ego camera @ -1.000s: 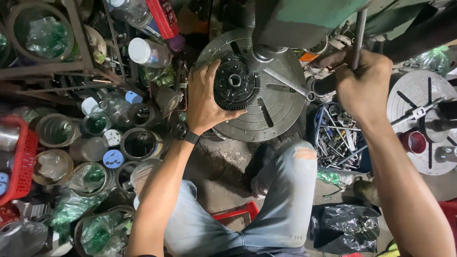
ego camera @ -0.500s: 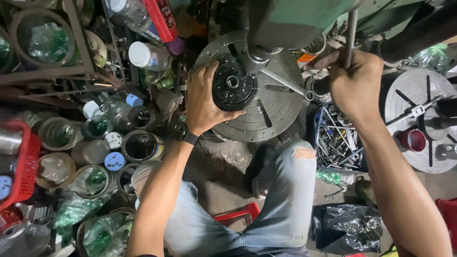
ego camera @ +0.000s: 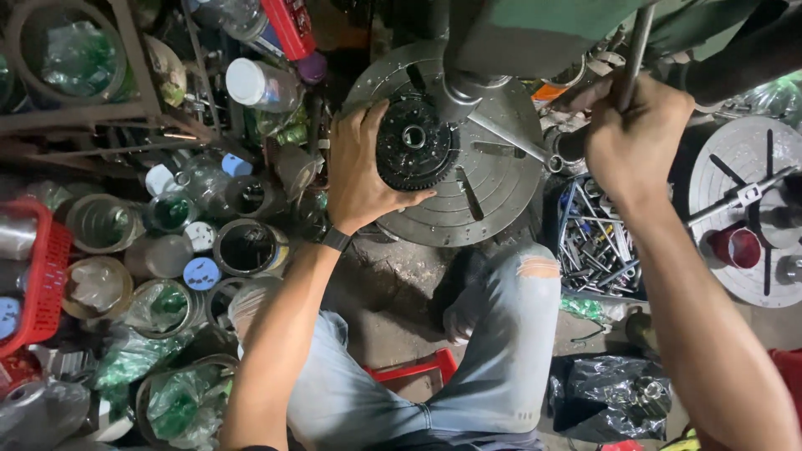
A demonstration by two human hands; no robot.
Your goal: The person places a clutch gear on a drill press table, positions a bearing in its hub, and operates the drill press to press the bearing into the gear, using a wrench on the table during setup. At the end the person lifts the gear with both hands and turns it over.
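A: Entry. The left hand (ego camera: 363,171) has its grip wrapped on the left edge of a black toothed disc (ego camera: 415,144), thumb laid under its near rim. The disc lies flat on the round slotted drill-press table (ego camera: 484,209), right under the grey spindle (ego camera: 462,88). The right hand (ego camera: 637,134) has its grip closed around the metal feed lever (ego camera: 637,46), far right.

B: Is any clamp on the disc?

A: None seen. Only the fingers seem to hold it. Judgement: if the spindle bites, the disc could spin or jerk, and its teeth would drag across the fingers. Cause: hand-holding alone against torque.

B: Other risks?

A: The thumb lies close to the spindle; a slip could carry it under the tool. An open-end wrench (ego camera: 510,138) rests loose on the table just right of the disc; vibration could walk it off toward the person's knee (ego camera: 535,267). The bit itself is hidden by the green machine head (ego camera: 543,29), so alignment with the disc's centre hole cannot be told.

B: Surroundings?

A: Jars and plastic bottles (ego camera: 251,83) crowd the floor at left, and a box of loose tools (ego camera: 597,242) sits near right. A thrown part could land among them and be lost.
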